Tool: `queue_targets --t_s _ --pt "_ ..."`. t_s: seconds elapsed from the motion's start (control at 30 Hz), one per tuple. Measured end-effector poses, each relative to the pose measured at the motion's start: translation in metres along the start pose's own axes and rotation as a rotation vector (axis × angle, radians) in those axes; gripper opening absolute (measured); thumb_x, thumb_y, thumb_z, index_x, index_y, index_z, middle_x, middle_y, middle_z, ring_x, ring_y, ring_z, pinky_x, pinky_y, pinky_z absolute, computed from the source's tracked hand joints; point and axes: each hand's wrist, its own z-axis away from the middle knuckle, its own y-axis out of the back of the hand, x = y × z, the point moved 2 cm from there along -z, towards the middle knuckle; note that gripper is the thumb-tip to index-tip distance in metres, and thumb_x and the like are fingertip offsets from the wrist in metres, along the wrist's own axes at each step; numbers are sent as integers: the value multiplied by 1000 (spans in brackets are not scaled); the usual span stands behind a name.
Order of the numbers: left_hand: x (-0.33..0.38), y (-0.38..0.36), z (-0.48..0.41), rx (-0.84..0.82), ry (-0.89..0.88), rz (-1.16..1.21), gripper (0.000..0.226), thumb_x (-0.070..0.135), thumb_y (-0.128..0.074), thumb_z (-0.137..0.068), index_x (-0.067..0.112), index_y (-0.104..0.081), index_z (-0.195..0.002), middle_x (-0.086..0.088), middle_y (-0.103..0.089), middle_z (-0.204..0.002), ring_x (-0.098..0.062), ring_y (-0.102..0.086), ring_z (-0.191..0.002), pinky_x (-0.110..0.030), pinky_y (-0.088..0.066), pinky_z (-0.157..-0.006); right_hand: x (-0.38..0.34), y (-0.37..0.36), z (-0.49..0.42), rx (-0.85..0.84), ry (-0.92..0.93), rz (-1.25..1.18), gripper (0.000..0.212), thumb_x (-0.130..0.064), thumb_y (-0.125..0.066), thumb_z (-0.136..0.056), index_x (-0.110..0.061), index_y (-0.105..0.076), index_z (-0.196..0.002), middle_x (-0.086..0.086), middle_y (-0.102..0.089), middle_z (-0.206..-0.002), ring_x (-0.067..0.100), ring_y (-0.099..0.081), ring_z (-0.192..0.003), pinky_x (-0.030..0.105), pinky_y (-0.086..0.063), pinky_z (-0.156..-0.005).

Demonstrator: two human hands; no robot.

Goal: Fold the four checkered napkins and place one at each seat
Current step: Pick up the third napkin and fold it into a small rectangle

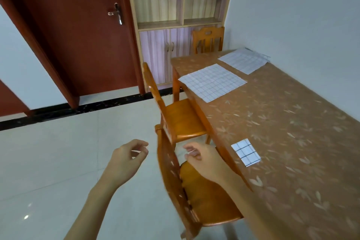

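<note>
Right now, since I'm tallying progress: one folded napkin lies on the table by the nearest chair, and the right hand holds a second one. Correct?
Not quite. The head view shows the right hand empty, fingers loosely curled, over the nearest chair. The folded napkin does lie on the table by that chair.

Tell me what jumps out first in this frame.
The left hand and right hand hang loosely curled and empty by the near chair. On the floral table, one small folded napkin lies by that seat; an unfolded napkin lies spread before the next chair, and more checkered cloth lies at the far end.
</note>
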Motion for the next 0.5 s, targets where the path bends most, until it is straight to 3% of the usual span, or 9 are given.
queue_targets --t_s 0.1,0.2,0.3,0.5 --pt "-43 54 -12 -55 35 -10 13 26 -61 -98 31 -69 -107 14 -71 -100 -1 -67 -92 -11 -44 -64 -37 -30 -14 8 -61 4 31 -31 -59 -99 -29 -59 -130 -11 -64 -129 6 -61 -113 25 -52 -101" --pt "-72 94 -30 -108 44 -37 14 26 -60 -98 31 -69 -107 11 -71 -100 4 -65 -90 -6 -42 -58 -72 -58 -31 0 -88 3 33 -31 -60 -99 -26 -58 -131 -12 -64 -125 -1 -59 -103 3 -45 -79" --pt "-92 117 -54 -122 48 -21 14 26 -60 -98 30 -70 -107 9 -72 -101 0 -65 -91 -10 -43 -57 -93 -82 -51 -12 -127 -35 36 -32 -63 -97 -24 -59 -132 -11 -65 -122 -6 -58 -97 0 -42 -65" --pt "-129 136 -116 -229 60 -22 16 25 -62 -98 26 -70 -111 8 -71 -102 -4 -66 -92 -12 -46 -60 -112 -113 -110 -26 -183 -69 40 -36 -64 -95 -26 -58 -133 -11 -64 -120 0 -60 -108 10 -47 -82"
